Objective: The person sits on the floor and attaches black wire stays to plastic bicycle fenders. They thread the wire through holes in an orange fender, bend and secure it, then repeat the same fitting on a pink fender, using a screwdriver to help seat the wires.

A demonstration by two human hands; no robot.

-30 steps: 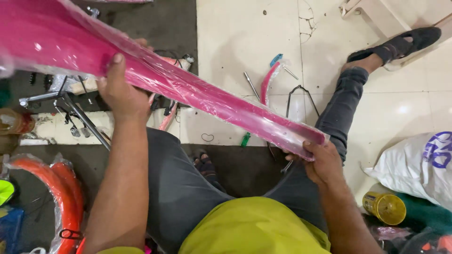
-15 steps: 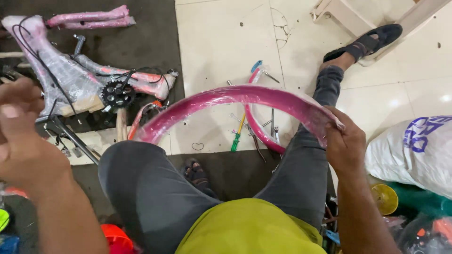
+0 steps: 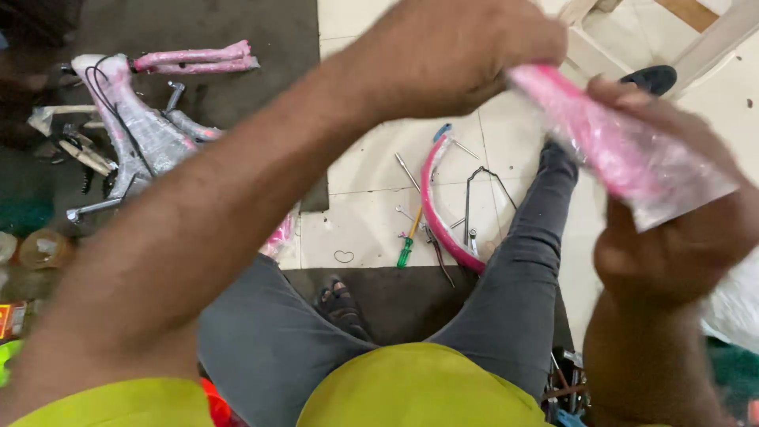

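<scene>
Head view: left hand (image 3: 466, 51) and right hand (image 3: 672, 229) both clench plastic-wrapped pink mudguard (image 3: 624, 150); wrap best peeled from one end, grip steady. Screwdriver (image 3: 408, 245) on floor.

A bicycle workshop floor: a plastic-wrapped pink bike frame (image 3: 134, 134) on the dark mat, a pink mudguard (image 3: 433, 207), a green-handled screwdriver (image 3: 408, 247) and loose metal stays (image 3: 474, 198) across the tiles.

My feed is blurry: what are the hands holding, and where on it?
Both hold a pink plastic-wrapped mudguard: right hand under its wrapped end, left hand pinching it higher up.
</scene>
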